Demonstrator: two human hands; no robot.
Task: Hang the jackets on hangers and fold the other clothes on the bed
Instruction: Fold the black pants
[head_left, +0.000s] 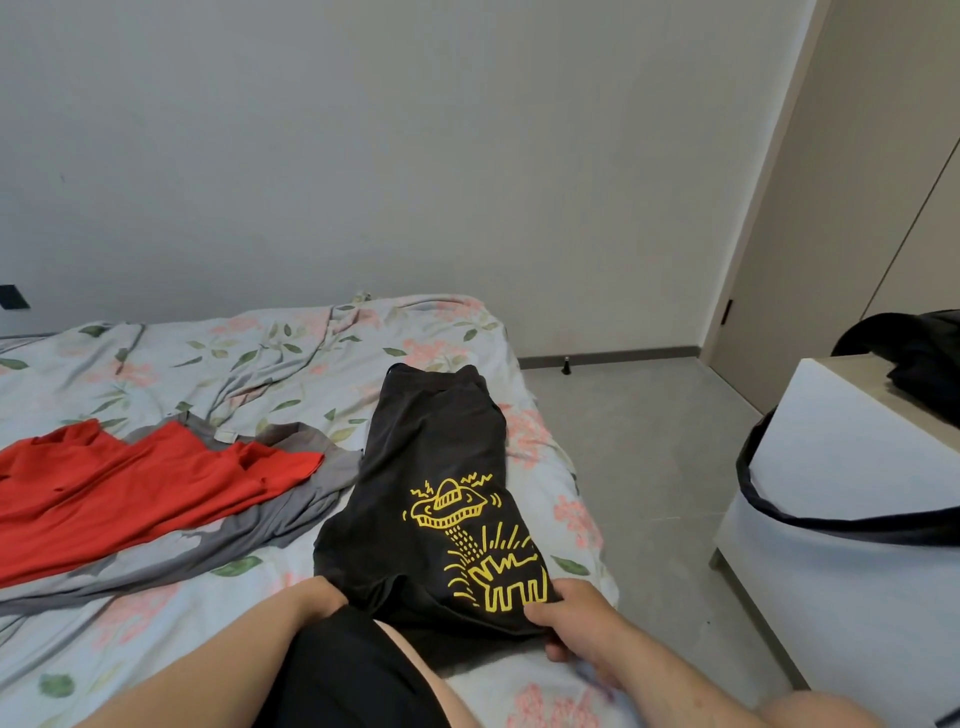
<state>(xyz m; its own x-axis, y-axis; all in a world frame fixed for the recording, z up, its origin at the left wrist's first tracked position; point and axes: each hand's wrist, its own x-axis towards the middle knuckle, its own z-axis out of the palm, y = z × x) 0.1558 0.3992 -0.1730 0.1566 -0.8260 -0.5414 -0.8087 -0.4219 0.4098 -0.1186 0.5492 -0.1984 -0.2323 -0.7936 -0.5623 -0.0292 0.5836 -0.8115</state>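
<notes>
Indoors, a floral-sheeted bed (156, 364) fills the left and centre of the head view, its right edge running beside a grey tiled floor. A white cabinet (841, 467) stands apart from that edge, with a black cloth (919, 353) heaped on its top and a dark strap hanging down its side. A red top (130, 483) lies spread at the bed's left edge, resting on a grey garment (322, 488) that shows beneath and around it. A black tee (431, 467) with a yellow print (483, 545) lies lengthwise along the bed's right edge, folded narrow, its left side touching the grey garment. A person's right hand (576, 613) pinches the tee's near right corner, thumb on top and fingers curled under the hem. The left hand (319, 595) meets the tee's near left corner, but its fingers are hidden by the cloth, so its grip cannot be told.
</notes>
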